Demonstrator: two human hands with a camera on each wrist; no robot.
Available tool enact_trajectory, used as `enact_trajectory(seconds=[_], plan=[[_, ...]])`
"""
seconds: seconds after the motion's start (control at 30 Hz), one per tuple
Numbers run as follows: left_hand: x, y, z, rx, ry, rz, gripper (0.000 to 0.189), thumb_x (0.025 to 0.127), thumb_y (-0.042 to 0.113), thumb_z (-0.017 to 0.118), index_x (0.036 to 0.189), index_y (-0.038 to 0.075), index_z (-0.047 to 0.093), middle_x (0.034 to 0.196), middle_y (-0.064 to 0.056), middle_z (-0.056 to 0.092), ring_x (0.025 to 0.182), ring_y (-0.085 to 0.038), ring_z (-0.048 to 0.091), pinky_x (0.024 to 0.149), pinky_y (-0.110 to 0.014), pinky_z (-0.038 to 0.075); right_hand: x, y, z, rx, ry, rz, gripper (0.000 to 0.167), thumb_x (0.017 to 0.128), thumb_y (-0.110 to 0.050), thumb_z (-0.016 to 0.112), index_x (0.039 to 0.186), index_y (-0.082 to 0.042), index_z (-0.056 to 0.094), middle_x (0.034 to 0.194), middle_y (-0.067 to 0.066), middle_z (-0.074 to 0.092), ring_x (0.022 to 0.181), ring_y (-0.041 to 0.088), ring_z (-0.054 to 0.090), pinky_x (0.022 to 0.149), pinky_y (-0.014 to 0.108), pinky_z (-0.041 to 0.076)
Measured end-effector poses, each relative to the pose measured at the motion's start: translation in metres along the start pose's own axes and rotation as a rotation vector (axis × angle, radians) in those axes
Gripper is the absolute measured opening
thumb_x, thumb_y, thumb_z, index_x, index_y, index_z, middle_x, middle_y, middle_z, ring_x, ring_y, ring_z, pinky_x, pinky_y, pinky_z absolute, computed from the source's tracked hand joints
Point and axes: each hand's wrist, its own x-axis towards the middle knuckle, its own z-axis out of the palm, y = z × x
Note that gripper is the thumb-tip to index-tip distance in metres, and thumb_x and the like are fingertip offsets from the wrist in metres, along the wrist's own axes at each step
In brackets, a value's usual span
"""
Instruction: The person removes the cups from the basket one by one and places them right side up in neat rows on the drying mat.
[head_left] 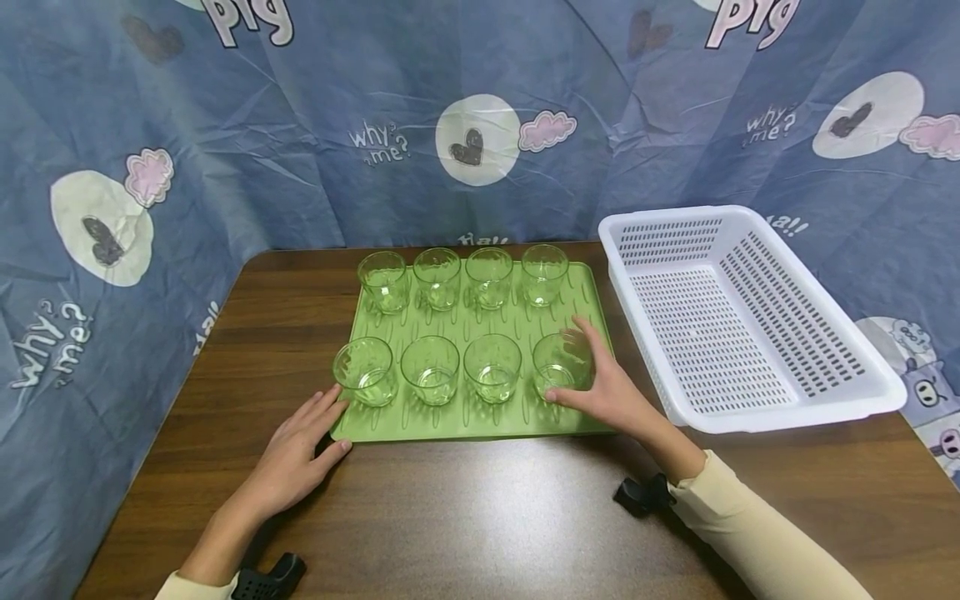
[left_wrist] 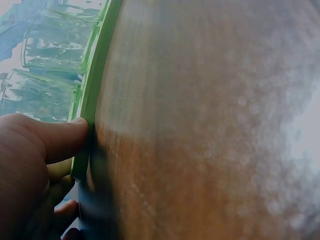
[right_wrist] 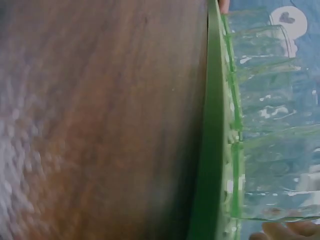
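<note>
Several clear drinking glasses stand upright in two rows on a green tray [head_left: 465,429] with raised ridges. My right hand [head_left: 611,392] is round the front-right glass [head_left: 557,375], thumb across its near side and fingers behind it. That glass sits on the tray; in the right wrist view only a few fingertips [right_wrist: 287,231] show beside a glass [right_wrist: 280,175]. My left hand [head_left: 296,454] rests at the tray's front-left corner, beside the front-left glass [head_left: 367,375]. Its thumb [left_wrist: 65,137] presses the tray's front edge, its other fingers along the left side.
To the right of the tray stands a white plastic basket [head_left: 660,367] with slotted walls, nothing inside it. A brown wooden table [head_left: 480,517] lies under everything. Behind it hangs a blue printed cloth [head_left: 300,125].
</note>
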Motion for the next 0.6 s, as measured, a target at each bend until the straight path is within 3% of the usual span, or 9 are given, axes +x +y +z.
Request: enact_trajectory(seconds=[0.1,0.27,0.47,0.6], plan=[[0.001,0.001,-0.001,-0.002,0.001,0.0,0.06,0.097,0.024,0.063,0.148,-0.001,0.044,0.162,-0.02,0.029,0.147,-0.048,0.026,0.11,-0.071,0.023,-0.004,-0.005,-0.002,-0.028,0.043,-0.054,0.112,0.076,-0.022,0.086,0.16,-0.022,0.011,0.161,0.017,0.032,0.146,0.039,0.036,0.115,0.063,0.033],[0.002,0.001,-0.001,0.007,0.004,0.001,0.059,0.097,0.024,0.063,0.147,-0.001,0.044,0.162,-0.02,0.029,0.147,-0.048,0.027,0.11,-0.07,0.024,-0.01,-0.012,-0.004,-0.109,0.109,-0.149,0.102,0.079,-0.022,0.081,0.158,-0.009,0.019,0.161,0.019,0.03,0.148,0.04,0.03,0.115,0.061,0.034],[0.001,0.0,0.0,0.001,0.0,0.004,0.06,0.097,0.025,0.063,0.148,-0.001,0.044,0.162,-0.02,0.029,0.147,-0.048,0.027,0.11,-0.07,0.024,-0.018,-0.019,-0.001,-0.308,0.187,-0.296,0.096,0.078,-0.028,0.079,0.154,0.0,0.027,0.16,0.023,0.03,0.148,0.043,0.028,0.119,0.064,0.023],[0.0,-0.001,-0.007,-0.011,-0.039,0.002,0.066,0.098,0.028,0.063,0.151,-0.001,0.037,0.162,-0.021,0.028,0.146,-0.049,0.027,0.111,-0.069,0.026,-0.024,-0.026,0.0,-0.429,0.238,-0.397,0.085,0.079,-0.031,0.076,0.147,0.002,0.039,0.157,0.024,0.034,0.144,0.045,0.033,0.116,0.066,0.026]])
